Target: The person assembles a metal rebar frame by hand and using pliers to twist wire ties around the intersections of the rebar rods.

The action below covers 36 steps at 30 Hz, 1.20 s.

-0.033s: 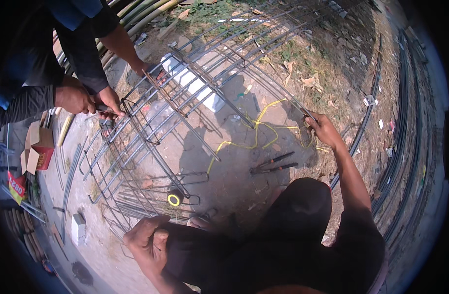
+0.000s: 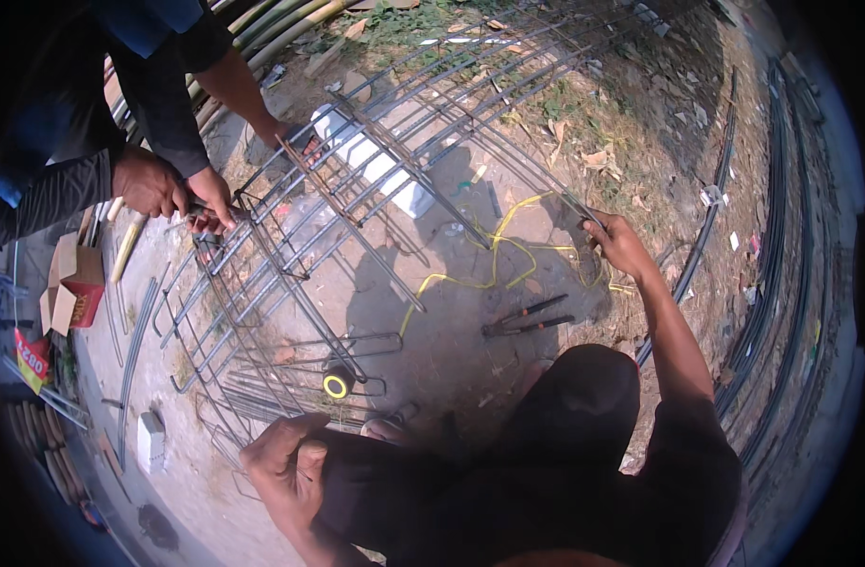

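My right hand (image 2: 619,244) is closed on the near right end of a long steel rod of the rebar cage (image 2: 371,156). At my left knee, my left hand (image 2: 289,463) is loosely curled, with no object visible in it. The open cage of long bars and stirrups slants across the ground before me. At its left end, another person's two hands (image 2: 172,189) work close together at a bar joint; what they hold is too small to tell. A further hand (image 2: 300,142) of a person is by the cage's far side.
Orange-and-black handled cutters (image 2: 527,317) lie on the ground, near yellow strapping (image 2: 496,248) and a black-and-yellow round object (image 2: 336,385). A white block (image 2: 371,165) sits under the cage. An open cardboard box (image 2: 73,283) stands left; long dark bars (image 2: 782,236) run along the right.
The other person's hands at the cage's left end have shifted slightly. My own hands stay practically where they were.
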### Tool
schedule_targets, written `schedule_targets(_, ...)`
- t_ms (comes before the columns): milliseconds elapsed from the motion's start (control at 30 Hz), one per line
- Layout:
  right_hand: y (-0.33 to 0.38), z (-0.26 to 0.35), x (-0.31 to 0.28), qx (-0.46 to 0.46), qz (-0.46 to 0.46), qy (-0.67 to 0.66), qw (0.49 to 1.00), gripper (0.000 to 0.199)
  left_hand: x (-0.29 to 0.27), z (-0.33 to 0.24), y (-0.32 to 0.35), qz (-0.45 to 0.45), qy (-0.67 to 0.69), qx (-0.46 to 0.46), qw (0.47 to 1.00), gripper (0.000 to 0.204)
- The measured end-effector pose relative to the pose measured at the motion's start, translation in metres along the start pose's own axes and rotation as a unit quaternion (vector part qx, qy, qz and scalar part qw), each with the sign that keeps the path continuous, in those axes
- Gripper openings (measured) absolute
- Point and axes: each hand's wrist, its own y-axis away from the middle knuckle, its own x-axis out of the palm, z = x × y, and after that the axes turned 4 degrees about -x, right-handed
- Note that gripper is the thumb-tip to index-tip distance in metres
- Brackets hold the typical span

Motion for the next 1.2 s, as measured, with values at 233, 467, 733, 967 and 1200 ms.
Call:
schedule_targets(233, -0.11, 0.037, 0.045, -0.06, -0.006, 0.013, 0.998, 0.041, -0.01, 0.003, 0.011, 0.008, 0.011, -0.038, 0.999, 0.047)
schedule_targets(467, -0.169, 0.041, 0.056, -0.013, -0.01, -0.025, 1.0, 0.038, -0.012, -0.005, 0.027, -0.038, 0.022, -0.028, 0.999, 0.068)
schedule_targets(733, -0.139, 0.007, 0.069, 0.008, -0.047, -0.039, 0.998, 0.043, -0.03, 0.005, 0.041, -0.058, 0.033, -0.017, 0.998, 0.071)
schedule_targets(967, -0.153, 0.036, 0.061, 0.045, -0.105, -0.075, 0.991, 0.055, -0.024, 0.016, 0.035, -0.07, 0.054, 0.003, 0.996, 0.069)
schedule_targets(1200, -0.181, 0.026, 0.078, 0.033, -0.117, -0.051, 0.991, 0.061, -0.036, 0.019, 0.048, -0.042, 0.056, -0.017, 0.997, 0.063)
